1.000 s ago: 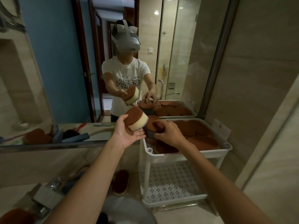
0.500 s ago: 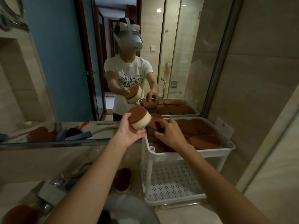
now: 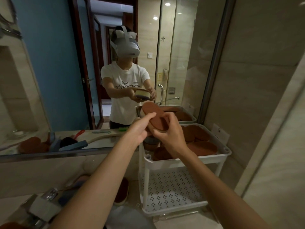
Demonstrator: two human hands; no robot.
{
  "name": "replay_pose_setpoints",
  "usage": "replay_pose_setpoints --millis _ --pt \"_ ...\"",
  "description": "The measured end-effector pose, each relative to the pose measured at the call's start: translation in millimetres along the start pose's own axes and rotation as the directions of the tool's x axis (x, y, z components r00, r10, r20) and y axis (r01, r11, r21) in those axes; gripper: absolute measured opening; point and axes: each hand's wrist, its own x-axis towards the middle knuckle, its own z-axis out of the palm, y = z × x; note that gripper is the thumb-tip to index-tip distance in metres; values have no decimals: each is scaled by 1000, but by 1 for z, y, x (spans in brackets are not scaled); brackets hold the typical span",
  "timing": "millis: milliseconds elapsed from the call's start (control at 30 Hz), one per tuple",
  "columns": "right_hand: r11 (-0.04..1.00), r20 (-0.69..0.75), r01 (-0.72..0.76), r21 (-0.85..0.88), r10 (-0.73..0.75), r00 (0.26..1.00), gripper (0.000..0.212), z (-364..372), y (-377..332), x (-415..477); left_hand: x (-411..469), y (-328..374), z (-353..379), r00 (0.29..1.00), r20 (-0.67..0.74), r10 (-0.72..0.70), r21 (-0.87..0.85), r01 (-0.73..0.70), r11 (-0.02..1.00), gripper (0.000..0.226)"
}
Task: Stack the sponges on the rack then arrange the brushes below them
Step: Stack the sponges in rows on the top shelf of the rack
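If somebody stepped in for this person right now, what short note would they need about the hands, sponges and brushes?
Left hand and right hand: both grip one sponge above the rack.
Done: many sponges lie loosely piled in the top tray.
Left: set this one down, tidy the stack, then put the brushes on the lower shelf. What looks like a brush lies left of the rack.

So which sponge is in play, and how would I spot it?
Find the white rack beside the mirror. Above its top tray, the left hand and right hand hold one brown-topped sponge. Unlike the sponges lying in the tray, it is raised and tilted.
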Motion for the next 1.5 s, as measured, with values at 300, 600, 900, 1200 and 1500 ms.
replay_pose_setpoints --millis 300,600,900,1200,1500 --pt "910 -69 -372 -184 365 928 58 -25 41 21 24 -22 -20 900 65 431 861 -270 432 41" --pt "848 87 -253 -466 329 940 53 -2 46 10 24 -44 -26 935 208 287 956 -256 140 62" --pt "656 224 -14 -754 278 934 62 -9 37 11 21 -52 -24 938 181 296 958 -236 162 61" --pt "841 188 -4 -541 126 974 50 -12 24 0 1 -38 -23 929 119 349 940 -219 262 63" --pt "978 164 148 148 -172 971 37 81 -60 -97 -106 -51 -121 758 -316 571 844 -51 534 22"
